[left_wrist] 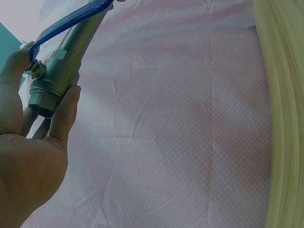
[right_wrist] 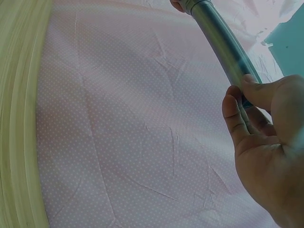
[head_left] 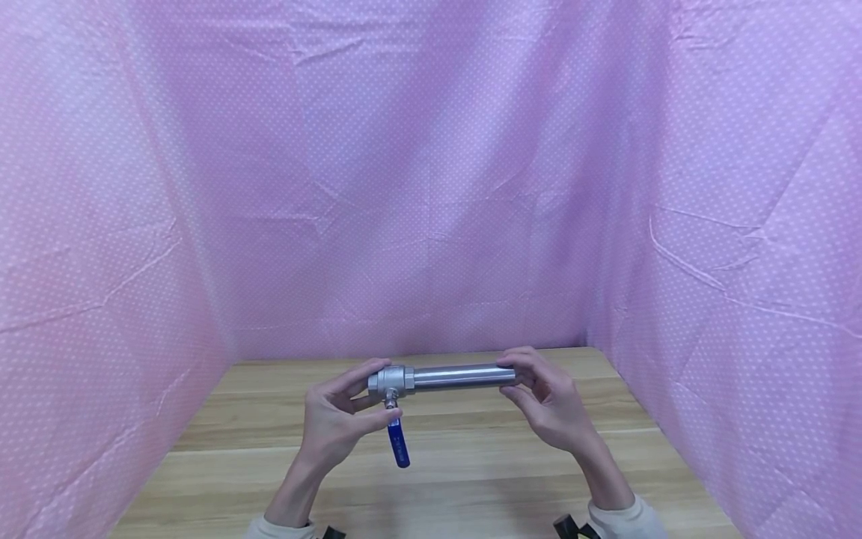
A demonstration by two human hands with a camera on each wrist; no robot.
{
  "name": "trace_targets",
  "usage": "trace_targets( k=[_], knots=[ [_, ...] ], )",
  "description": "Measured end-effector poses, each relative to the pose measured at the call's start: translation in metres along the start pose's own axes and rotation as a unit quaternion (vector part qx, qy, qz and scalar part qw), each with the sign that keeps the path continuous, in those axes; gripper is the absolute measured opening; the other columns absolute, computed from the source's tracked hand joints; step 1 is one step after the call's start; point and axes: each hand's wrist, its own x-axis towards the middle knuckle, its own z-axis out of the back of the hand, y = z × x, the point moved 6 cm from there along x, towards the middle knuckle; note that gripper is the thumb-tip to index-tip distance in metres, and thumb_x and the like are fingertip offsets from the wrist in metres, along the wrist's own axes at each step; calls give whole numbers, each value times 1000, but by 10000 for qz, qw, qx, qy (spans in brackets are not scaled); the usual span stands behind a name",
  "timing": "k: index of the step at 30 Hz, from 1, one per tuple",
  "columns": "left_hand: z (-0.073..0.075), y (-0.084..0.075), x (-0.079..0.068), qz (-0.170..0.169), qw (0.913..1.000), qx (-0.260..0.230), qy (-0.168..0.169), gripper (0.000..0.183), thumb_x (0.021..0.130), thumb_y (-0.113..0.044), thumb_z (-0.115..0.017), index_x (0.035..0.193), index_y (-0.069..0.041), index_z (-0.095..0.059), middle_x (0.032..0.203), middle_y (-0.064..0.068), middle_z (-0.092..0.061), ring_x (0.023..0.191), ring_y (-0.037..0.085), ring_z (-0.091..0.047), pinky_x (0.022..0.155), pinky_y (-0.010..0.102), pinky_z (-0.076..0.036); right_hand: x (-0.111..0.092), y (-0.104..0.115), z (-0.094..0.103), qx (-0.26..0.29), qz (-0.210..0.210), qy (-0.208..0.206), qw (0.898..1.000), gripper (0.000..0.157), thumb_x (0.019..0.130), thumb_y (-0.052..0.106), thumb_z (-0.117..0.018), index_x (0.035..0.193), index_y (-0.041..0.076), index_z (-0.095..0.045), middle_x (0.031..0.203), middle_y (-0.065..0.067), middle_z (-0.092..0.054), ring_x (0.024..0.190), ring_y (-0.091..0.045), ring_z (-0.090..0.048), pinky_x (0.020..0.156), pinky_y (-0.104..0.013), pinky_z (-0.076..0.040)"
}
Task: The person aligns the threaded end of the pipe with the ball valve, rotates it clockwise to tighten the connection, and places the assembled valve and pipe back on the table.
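A silver ball valve (head_left: 392, 381) with a blue lever handle (head_left: 399, 443) is joined to a straight metal pipe (head_left: 465, 377), held level above the table. My left hand (head_left: 331, 419) grips the valve body, thumb against the base of the handle and fingers behind the body. In the left wrist view the valve's open threaded end (left_wrist: 42, 104) faces the palm. My right hand (head_left: 555, 404) pinches the pipe's free end between thumb and fingers. The right wrist view shows the pipe (right_wrist: 223, 42) running up from those fingers toward the valve.
Below lies a wood-grain tabletop (head_left: 438, 479). Pink dotted cloth hangs at the back (head_left: 417, 187), on the left (head_left: 87, 224) and on the right (head_left: 754, 224), close around the table's edges. Dark wrist mounts (head_left: 567, 526) show near the sleeves.
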Motion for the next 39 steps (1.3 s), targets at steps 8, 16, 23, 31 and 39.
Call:
trace_targets(
  k=[8, 16, 23, 31, 39],
  knots=[
    [0, 0, 0, -33, 10000, -32, 26, 70, 72, 25, -90, 138, 16, -69, 140, -7, -81, 125, 9, -80, 102, 38, -72, -1, -1, 1, -200, 38, 28, 9998, 56, 85, -35, -70, 135, -12, -66, 117, -18, -68, 84, -14, -62, 60, -25, -57],
    [-1, -1, 1, 26, 10000, -22, 67, 70, 72, 24, -91, 139, 17, -68, 139, -10, -81, 125, 8, -80, 103, 39, -72, -2, -1, 2, -310, -36, 60, 9995, 53, 88, -33, -69, 136, -11, -66, 110, -16, -65, 77, -18, -56, 55, -26, -53],
    [-1, 0, 1, -32, 9999, -56, 82, 70, 73, 25, -90, 139, 17, -68, 140, -10, -81, 125, 8, -80, 103, 38, -72, -2, -2, 1, -525, -89, 95, 9985, 53, 89, -32, -69, 137, -10, -66, 106, -13, -64, 76, -17, -56, 54, -25, -52],
    [-1, 0, 1, 18, 9999, -110, 106, 69, 73, 25, -90, 139, 17, -68, 140, -9, -81, 123, 9, -81, 102, 38, -73, -1, 1, 1, -694, -129, 102, 9975, 47, 91, -28, -71, 135, -11, -66, 107, -15, -67, 78, -15, -59, 55, -24, -54],
    [-2, 1, 2, -1, 9997, -193, 171, 70, 73, 26, -89, 139, 18, -67, 139, -7, -81, 121, 10, -82, 101, 39, -73, -1, 2, 0, -751, -89, 74, 9971, 48, 90, -30, -70, 134, -12, -67, 108, -16, -69, 80, -14, -60, 57, -24, -56]
  ],
)
